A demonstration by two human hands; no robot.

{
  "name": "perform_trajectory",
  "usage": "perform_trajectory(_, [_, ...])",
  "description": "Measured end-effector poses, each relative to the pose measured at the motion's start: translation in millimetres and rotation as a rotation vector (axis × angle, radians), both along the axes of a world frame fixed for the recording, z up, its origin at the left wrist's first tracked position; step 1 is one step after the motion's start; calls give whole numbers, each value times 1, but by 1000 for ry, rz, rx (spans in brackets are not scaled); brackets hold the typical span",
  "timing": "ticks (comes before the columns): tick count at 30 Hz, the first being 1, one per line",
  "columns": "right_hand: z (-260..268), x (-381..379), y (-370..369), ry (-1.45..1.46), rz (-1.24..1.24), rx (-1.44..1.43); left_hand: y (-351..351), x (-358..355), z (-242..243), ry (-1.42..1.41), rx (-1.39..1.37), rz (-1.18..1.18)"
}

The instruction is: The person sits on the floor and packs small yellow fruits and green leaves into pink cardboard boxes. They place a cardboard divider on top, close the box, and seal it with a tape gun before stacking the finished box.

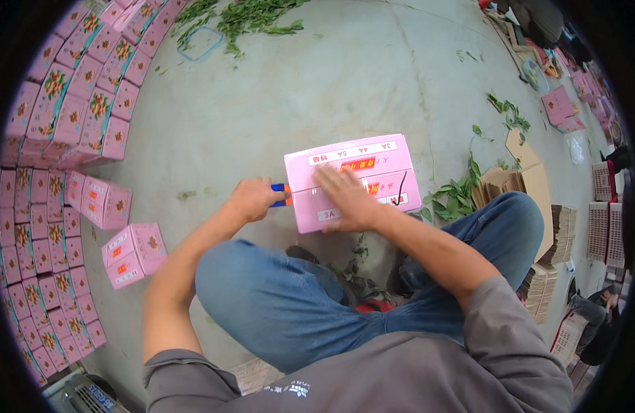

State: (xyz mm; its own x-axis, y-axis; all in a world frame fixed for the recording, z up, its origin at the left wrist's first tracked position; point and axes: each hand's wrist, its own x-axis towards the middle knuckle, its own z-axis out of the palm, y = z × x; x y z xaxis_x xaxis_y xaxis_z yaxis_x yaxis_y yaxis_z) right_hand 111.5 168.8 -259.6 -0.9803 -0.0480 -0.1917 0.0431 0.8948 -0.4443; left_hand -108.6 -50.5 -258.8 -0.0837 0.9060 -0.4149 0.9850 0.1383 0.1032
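Observation:
Before me on the concrete floor stands a pink printed cardboard carton (305,212). A seam between flaps runs across its top, which bears labels and a black curved mark. At its left side, my left hand (254,199) grips a blue-and-orange hand tool (280,195), apparently a tape dispenser. That tool meets the carton's left edge near the seam. Pressed flat on the carton's top is my right hand (347,199), slightly blurred, with fingers extended and nothing held.
Stacks of pink cartons (80,103) line the left, with two loose cartons (134,255) nearer me. Flattened cardboard (537,206) lies by my right knee. Green leaves (255,20) litter the floor ahead. White plastic crates (604,232) and a seated person (596,315) are far right.

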Motion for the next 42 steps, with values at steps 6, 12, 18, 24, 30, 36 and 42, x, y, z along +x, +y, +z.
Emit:
perform_trajectory(6, [-28,22,102,304,-652,98,-29,14,-36,198,-205,56])
perform_trajectory(12, [-51,55,131,-131,-1092,-1164,-115,50,-93,-193,5,1022])
perform_trajectory(18, [-42,55,125,-220,-1101,-1404,-247,150,-62,-269,88,1237])
perform_trajectory(24, [-69,26,106,-321,-883,-1536,-292,278,-44,-320,-260,1455])
perform_trajectory(30, [-66,-57,-24,-470,-621,-1505,-257,242,-15,-402,-9,1336])
perform_trajectory(36, [-32,-128,-135,-639,-172,-1386,-160,110,10,-203,790,1137])
perform_trajectory(42, [-21,-116,-82,-593,-308,-1149,-152,5,-42,551,372,878])
